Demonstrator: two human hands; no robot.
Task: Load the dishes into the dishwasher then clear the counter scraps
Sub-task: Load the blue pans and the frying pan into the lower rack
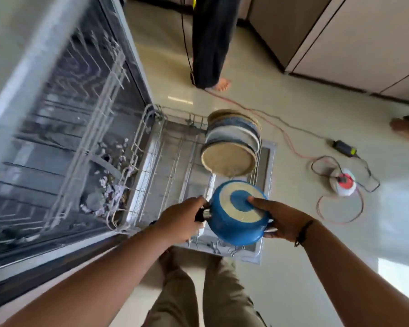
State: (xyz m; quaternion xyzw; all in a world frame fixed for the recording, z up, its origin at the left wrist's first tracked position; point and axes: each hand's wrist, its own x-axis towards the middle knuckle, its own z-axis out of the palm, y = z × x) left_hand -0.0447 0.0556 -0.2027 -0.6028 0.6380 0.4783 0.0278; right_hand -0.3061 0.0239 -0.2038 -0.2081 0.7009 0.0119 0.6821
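Observation:
A blue pot [231,228] with a cream ring on its base hangs upside down and tilted over the near end of the pulled-out lower rack [175,161]. My left hand [182,220] grips its dark left handle. My right hand [281,220] holds the right handle, with a finger lying on the pot's base. Several plates [231,140] stand on edge at the rack's right side, just beyond the pot. The dishwasher's open tub [64,138] with its upper rack fills the left of the view.
A person in dark trousers [210,41] stands barefoot on the tiled floor beyond the rack. Cables, a power adapter [343,148] and a round extension reel [342,182] lie on the floor at right. Cabinets [340,38] line the far right. My own legs [198,291] are below.

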